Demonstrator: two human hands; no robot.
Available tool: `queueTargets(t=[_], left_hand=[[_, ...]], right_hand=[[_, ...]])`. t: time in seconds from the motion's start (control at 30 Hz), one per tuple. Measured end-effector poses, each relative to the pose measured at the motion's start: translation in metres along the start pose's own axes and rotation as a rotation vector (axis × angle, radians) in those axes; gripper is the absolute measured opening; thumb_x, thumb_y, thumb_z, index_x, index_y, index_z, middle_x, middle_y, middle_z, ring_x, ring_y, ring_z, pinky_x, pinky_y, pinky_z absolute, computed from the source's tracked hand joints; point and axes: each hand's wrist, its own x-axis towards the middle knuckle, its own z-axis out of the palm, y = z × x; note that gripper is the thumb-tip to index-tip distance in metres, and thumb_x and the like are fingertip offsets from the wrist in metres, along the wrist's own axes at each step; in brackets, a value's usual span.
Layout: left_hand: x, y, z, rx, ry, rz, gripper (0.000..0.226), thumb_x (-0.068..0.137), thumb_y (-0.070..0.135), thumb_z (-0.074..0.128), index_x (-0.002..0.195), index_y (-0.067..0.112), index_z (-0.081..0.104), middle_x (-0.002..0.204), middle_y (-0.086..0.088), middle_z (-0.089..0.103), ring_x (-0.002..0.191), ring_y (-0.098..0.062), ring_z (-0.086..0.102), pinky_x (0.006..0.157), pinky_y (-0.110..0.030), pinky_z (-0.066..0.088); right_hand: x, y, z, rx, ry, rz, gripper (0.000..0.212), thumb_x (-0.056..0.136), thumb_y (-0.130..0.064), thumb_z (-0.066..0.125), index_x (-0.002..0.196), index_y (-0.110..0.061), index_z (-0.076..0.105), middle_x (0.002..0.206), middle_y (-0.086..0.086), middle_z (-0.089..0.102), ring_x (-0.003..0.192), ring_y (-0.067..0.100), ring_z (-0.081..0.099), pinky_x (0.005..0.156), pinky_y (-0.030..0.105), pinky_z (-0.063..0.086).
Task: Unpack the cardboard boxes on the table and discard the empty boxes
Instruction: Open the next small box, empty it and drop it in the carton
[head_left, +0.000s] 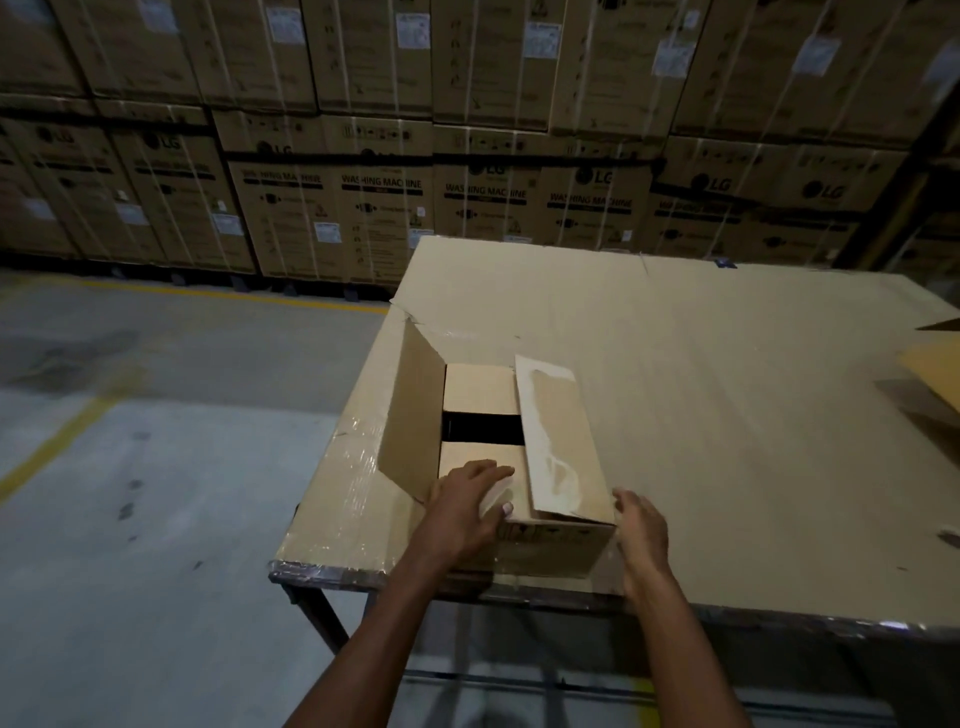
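A brown cardboard box (545, 545) stands at the near left corner of the table (727, 415), which is covered in cardboard sheet. Its two long outer flaps stand up, the left one (410, 415) leaning outward and the right one (561, 441) tilted over the opening. The two short inner flaps lie nearly flat with a dark gap (483, 428) between them. My left hand (467, 499) presses flat on the near inner flap, thumb over the box's front edge. My right hand (641, 530) rests against the box's near right corner, fingers apart. The contents are hidden.
Another piece of cardboard (935, 369) pokes in at the table's right edge. Behind the table rises a wall of stacked washing machine cartons (384, 197). To the left lies concrete floor (156, 467) with yellow lines. The table's dark metal leg (322, 618) shows below the near corner.
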Motion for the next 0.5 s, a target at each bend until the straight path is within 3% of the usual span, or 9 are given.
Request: queueTargets(t=[0.1, 0.2, 0.27, 0.37, 0.43, 0.5], left_hand=[[-0.001, 0.003, -0.001, -0.128, 0.068, 0.0, 0.044, 0.093, 0.042, 0.058, 0.135, 0.032, 0.06, 0.142, 0.005, 0.054, 0.13, -0.016, 0.048, 0.108, -0.046, 0.044], [-0.001, 0.01, -0.009, -0.245, 0.165, 0.008, 0.034, 0.096, 0.031, 0.06, 0.129, 0.032, 0.064, 0.135, 0.006, 0.056, 0.124, -0.014, 0.051, 0.102, -0.043, 0.05], [0.001, 0.017, -0.016, -0.238, 0.218, 0.013, 0.031, 0.098, 0.022, 0.058, 0.127, 0.031, 0.064, 0.134, 0.007, 0.056, 0.123, -0.014, 0.052, 0.103, -0.041, 0.049], [0.002, 0.021, -0.026, -0.19, 0.274, 0.025, 0.035, 0.097, 0.02, 0.051, 0.128, 0.028, 0.064, 0.132, 0.006, 0.059, 0.123, -0.014, 0.053, 0.104, -0.043, 0.045], [0.002, 0.019, -0.028, -0.135, 0.266, -0.034, 0.036, 0.097, 0.019, 0.051, 0.13, 0.03, 0.063, 0.135, 0.005, 0.058, 0.128, -0.017, 0.05, 0.108, -0.047, 0.04], [0.0, 0.016, -0.033, -0.1, 0.231, -0.104, 0.038, 0.097, 0.018, 0.055, 0.132, 0.032, 0.061, 0.14, 0.003, 0.054, 0.133, -0.02, 0.044, 0.111, -0.051, 0.035]], right_hand=[[-0.021, -0.022, -0.001, -0.106, 0.129, -0.283, 0.02, 0.102, -0.025, 0.055, 0.117, -0.021, 0.068, 0.118, -0.001, 0.067, 0.105, 0.02, 0.062, 0.092, 0.042, 0.055], [-0.051, -0.043, 0.012, -0.078, 0.038, -0.496, 0.021, 0.101, -0.014, 0.056, 0.114, -0.024, 0.07, 0.113, -0.006, 0.068, 0.099, 0.012, 0.065, 0.081, 0.031, 0.057], [-0.069, -0.049, 0.031, -0.107, -0.168, -0.519, 0.018, 0.103, -0.018, 0.055, 0.108, -0.026, 0.072, 0.106, -0.009, 0.071, 0.093, 0.008, 0.067, 0.077, 0.028, 0.058], [-0.085, -0.044, 0.064, -0.264, -0.464, -0.45, 0.022, 0.106, -0.027, 0.05, 0.114, -0.029, 0.07, 0.11, -0.008, 0.072, 0.1, 0.011, 0.067, 0.087, 0.031, 0.055], [-0.087, -0.036, 0.078, -0.403, -0.538, -0.436, 0.027, 0.107, -0.032, 0.045, 0.125, -0.03, 0.065, 0.122, -0.003, 0.069, 0.107, 0.015, 0.064, 0.09, 0.032, 0.051], [-0.084, -0.031, 0.086, -0.494, -0.532, -0.432, 0.032, 0.107, -0.034, 0.043, 0.134, -0.03, 0.06, 0.14, 0.003, 0.06, 0.129, 0.021, 0.055, 0.104, 0.036, 0.046]])
